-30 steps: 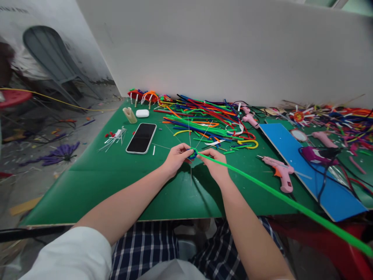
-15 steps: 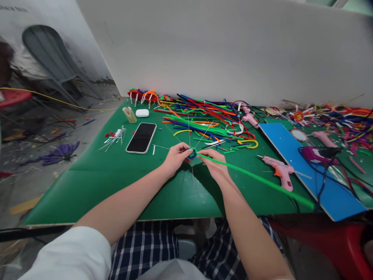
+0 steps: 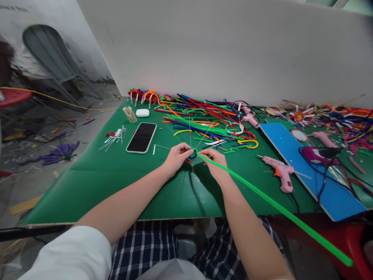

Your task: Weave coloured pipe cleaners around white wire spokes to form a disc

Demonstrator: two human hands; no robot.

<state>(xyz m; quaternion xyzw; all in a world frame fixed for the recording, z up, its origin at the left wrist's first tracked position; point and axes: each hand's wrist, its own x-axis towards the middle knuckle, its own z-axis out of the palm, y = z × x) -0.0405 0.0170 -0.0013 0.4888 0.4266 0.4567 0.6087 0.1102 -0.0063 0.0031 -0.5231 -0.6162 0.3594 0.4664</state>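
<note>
Between my hands is a small blue-and-green pipe cleaner coil (image 3: 192,153), with thin wire spokes fanning out around it. My left hand (image 3: 178,155) pinches the coil's left side, thumb on top. A long bright green pipe cleaner (image 3: 262,195) runs from the coil over my right forearm to the lower right. My right hand (image 3: 214,160) has its fingertips closed on the green pipe cleaner close to the coil. The undersides of the fingers are hidden.
Loose pipe cleaners (image 3: 201,112) are heaped at the back. On the left lie a phone (image 3: 141,137), a white earbud case (image 3: 142,112) and white sticks (image 3: 115,138). To the right are a pink glue gun (image 3: 280,171) and a blue board (image 3: 303,163).
The green pipe cleaner's free end has swung down and outward to the lower right, beyond the table edge. Both hands have stayed almost in place around the coil.
</note>
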